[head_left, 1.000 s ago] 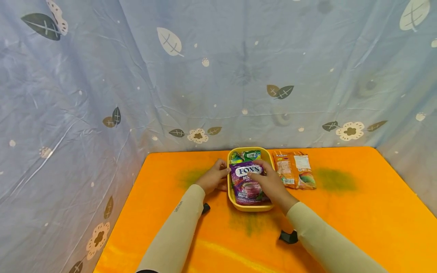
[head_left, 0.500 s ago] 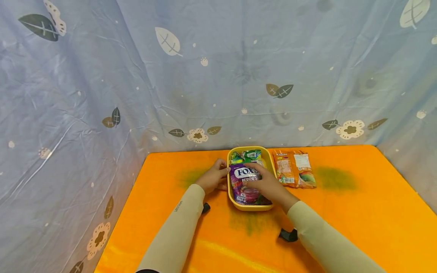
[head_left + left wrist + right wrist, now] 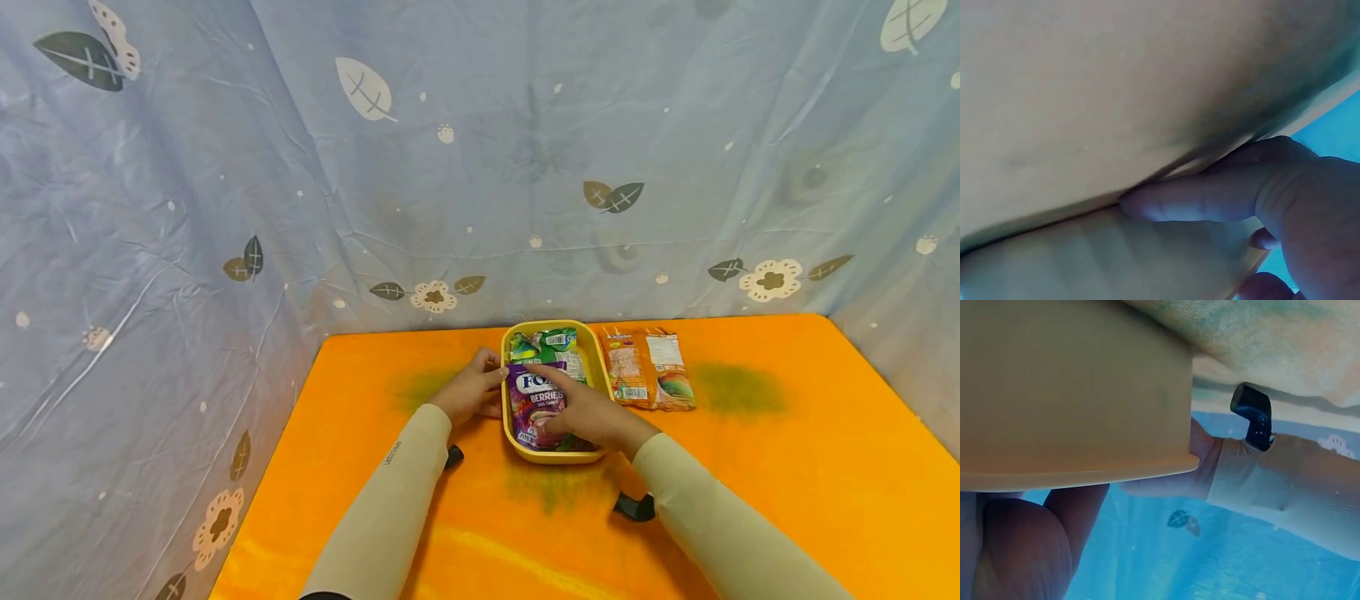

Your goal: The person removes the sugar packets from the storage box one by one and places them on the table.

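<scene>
A yellow rectangular tray stands on the orange-covered table in the head view. Inside it a purple Fox's Berries candy bag partly covers a green candy bag. My left hand holds the tray's left side, thumb at the rim and fingers along the outer wall. In the left wrist view one finger of the left hand lies against that wall. My right hand reaches over the right rim and rests on the purple bag, index finger and thumb spread apart. The tray wall hides much of the right hand in the right wrist view.
An orange candy bag lies just right of the tray. The blue patterned curtain rises behind the table and along both sides. Dark wrist-worn pieces show by each forearm, one being a black piece by the right.
My right hand has shifted slightly left and spread over the purple bag, its thumb moving lower. The bag sits slightly lower, showing more of the green one. The left hand has kept its place.
</scene>
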`<action>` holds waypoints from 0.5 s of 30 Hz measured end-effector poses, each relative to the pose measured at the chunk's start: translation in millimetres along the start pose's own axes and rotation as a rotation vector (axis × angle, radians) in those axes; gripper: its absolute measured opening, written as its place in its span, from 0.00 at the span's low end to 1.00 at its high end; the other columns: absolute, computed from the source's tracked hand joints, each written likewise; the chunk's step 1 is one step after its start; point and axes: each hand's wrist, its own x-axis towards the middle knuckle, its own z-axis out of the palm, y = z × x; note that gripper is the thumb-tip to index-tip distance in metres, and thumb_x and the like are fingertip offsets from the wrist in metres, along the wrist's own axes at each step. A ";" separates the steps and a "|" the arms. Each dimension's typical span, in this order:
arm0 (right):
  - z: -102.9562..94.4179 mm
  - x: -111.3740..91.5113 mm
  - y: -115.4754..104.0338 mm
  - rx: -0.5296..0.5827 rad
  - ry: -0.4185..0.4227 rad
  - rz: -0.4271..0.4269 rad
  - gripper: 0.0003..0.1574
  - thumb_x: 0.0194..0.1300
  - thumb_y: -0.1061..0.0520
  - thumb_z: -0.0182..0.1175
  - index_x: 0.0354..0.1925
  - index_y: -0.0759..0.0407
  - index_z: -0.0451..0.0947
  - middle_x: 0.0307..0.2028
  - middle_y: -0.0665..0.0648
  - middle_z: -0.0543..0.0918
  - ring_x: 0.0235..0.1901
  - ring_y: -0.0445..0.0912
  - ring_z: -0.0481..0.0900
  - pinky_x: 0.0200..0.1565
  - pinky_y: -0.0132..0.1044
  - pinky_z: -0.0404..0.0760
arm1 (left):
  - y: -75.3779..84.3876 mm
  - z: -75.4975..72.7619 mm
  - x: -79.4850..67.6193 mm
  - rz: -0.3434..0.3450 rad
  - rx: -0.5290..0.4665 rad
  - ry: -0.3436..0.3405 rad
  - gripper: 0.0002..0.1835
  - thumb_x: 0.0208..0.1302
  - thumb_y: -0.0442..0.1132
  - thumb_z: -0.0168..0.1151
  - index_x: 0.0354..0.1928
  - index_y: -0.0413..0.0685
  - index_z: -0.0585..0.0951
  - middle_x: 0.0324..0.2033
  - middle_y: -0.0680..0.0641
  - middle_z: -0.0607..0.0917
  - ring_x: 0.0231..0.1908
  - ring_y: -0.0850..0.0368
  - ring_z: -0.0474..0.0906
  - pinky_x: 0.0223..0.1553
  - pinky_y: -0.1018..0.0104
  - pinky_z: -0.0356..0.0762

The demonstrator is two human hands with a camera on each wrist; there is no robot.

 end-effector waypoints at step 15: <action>3.8 -2.4 2.2 -0.037 0.014 -0.051 0.42 0.54 0.53 0.72 0.63 0.32 0.67 0.53 0.56 0.74 0.44 0.50 0.77 0.47 0.45 0.79 | 1.9 0.9 -1.2 0.003 0.010 -0.006 0.16 0.71 0.50 0.53 0.52 0.53 0.63 0.58 0.45 0.69 0.51 0.47 0.75 0.36 0.50 0.82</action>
